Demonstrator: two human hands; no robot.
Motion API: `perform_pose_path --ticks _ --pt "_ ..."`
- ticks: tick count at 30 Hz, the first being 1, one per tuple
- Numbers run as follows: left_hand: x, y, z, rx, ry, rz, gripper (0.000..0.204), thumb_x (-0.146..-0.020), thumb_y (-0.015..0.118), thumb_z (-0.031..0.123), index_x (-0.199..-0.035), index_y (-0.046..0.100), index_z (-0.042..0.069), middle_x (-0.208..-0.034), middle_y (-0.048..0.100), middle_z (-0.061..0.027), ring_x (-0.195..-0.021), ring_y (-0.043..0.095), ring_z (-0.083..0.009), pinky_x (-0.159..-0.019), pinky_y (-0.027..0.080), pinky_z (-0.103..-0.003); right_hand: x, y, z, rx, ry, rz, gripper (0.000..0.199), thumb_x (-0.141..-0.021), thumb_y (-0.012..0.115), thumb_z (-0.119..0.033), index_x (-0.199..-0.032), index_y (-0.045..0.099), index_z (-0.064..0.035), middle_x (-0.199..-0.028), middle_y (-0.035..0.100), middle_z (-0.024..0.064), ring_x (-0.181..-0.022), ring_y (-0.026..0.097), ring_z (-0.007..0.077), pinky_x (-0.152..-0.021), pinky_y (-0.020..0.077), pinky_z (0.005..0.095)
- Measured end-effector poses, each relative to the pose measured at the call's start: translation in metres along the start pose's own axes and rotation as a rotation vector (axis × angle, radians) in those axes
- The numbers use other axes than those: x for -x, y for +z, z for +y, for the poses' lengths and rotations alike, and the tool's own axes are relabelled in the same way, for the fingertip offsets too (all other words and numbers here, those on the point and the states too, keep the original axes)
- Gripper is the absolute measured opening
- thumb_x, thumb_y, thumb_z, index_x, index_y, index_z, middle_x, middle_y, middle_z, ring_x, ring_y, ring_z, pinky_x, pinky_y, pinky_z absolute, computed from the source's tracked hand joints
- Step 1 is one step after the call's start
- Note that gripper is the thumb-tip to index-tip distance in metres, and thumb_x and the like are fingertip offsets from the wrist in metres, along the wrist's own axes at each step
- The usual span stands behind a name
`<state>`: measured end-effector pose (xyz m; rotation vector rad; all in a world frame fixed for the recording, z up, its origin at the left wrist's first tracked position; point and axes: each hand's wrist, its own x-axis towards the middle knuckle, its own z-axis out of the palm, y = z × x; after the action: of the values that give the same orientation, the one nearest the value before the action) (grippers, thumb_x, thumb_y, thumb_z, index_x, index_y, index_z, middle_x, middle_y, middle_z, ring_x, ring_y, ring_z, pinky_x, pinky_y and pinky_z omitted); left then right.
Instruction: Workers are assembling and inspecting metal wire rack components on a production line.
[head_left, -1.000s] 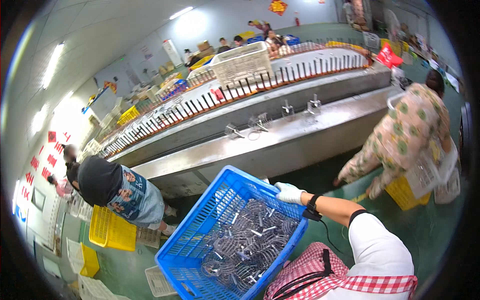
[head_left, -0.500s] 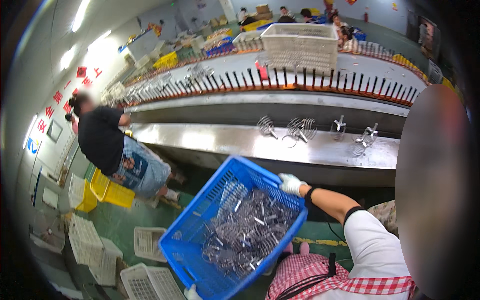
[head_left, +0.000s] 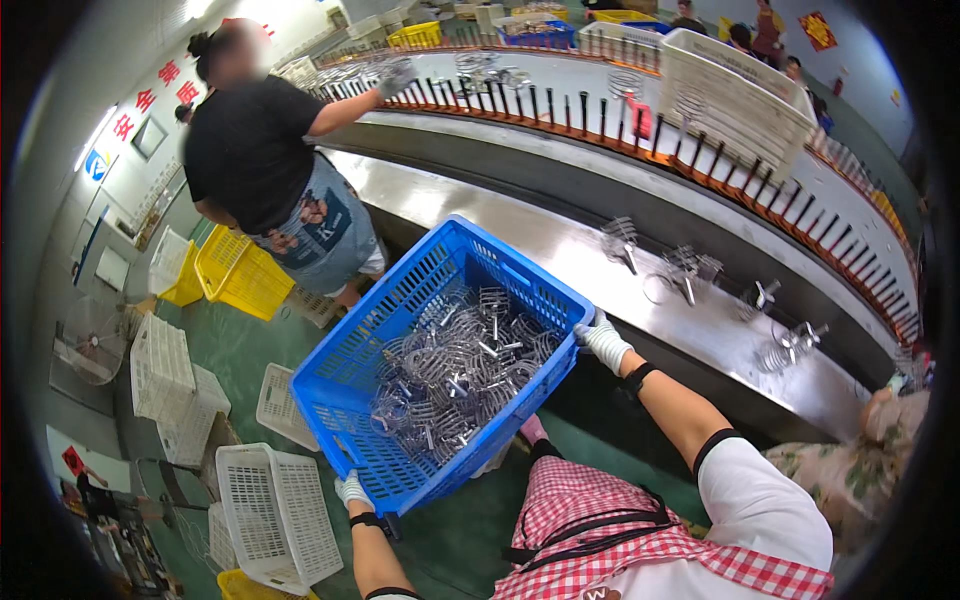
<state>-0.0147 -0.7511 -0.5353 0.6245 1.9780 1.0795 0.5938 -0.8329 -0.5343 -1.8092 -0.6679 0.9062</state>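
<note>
A blue crate (head_left: 350, 358) of wire coils (head_left: 455, 375) is being held before the metal bench (head_left: 560, 248); the left hand (head_left: 352, 490) is gripping it farther from the bench; the right hand (head_left: 604, 343) is gripping it nearer.

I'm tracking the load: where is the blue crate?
In the head view's centre, the blue crate is held between left hand and right hand, below the metal ledge.

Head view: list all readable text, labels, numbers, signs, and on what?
Locations only, wording not copied:
Red wall characters: large; several legible, others partly hidden.
Blue-and-white wall emblem: any lettering too small.
Co-worker's apron: print, too blurred to read reliably.
Person's white shirt: one letter, lower picture edge.
Blue crate: none visible.
</note>
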Motion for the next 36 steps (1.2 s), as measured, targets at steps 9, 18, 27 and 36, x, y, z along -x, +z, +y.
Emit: perform_pose_path --ticks 9,18,27,36 --pt "-0.005 0.033 0.064 -0.712 0.087 0.113 0.059 -0.078 0.063 0.025 -0.125 0.039 -0.001 -0.128 0.042 -0.0219 -0.109 0.047 -0.0382 -0.092 0.04 -0.042 -0.075 0.101 -0.085 0.008 0.041 0.335 0.066 -0.071 0.061 -0.01 -0.129 0.029 -0.0038 -0.107 0.055 0.0193 -0.093 0.056 0.0308 -0.078 0.048 0.038" --pt "-0.013 0.282 0.175 -1.01 0.721 -0.413 0.057 -0.074 0.058 0.052 -0.112 0.059 0.009 -0.128 0.048 -0.0149 -0.116 0.045 -0.033 -0.095 0.037 -0.042 -0.054 0.07 -0.108 0.013 0.2 -0.154 0.057 -0.081 0.059 -0.02 -0.13 0.035 -0.0008 -0.103 0.057 0.0151 -0.085 0.056 0.0234 -0.071 0.0495 0.0339" --pt "-0.012 0.336 0.191 -1.567 0.614 -0.642 0.045 -0.079 0.05 0.05 -0.112 0.061 0.022 -0.116 0.059 -0.0063 -0.106 0.057 -0.0268 -0.082 0.048 -0.042 0.008 0.007 -0.146 -0.151 0.226 -0.226 0.044 -0.09 0.05 -0.027 -0.124 0.043 0.0004 -0.103 0.057 0.0093 -0.082 0.056 0.0141 -0.074 0.0488 0.0299" --pt "-0.034 0.315 0.127 -0.827 0.981 -0.494 0.038 -0.075 0.061 0.04 -0.086 0.068 0.004 -0.079 0.066 -0.0183 -0.076 0.063 -0.0337 -0.071 0.048 -0.042 -0.024 0.004 -0.171 -0.052 0.148 -0.402 0.044 -0.092 0.049 -0.032 -0.123 0.047 -0.001 -0.104 0.059 0.0095 -0.088 0.057 0.0138 -0.078 0.0473 0.0274"
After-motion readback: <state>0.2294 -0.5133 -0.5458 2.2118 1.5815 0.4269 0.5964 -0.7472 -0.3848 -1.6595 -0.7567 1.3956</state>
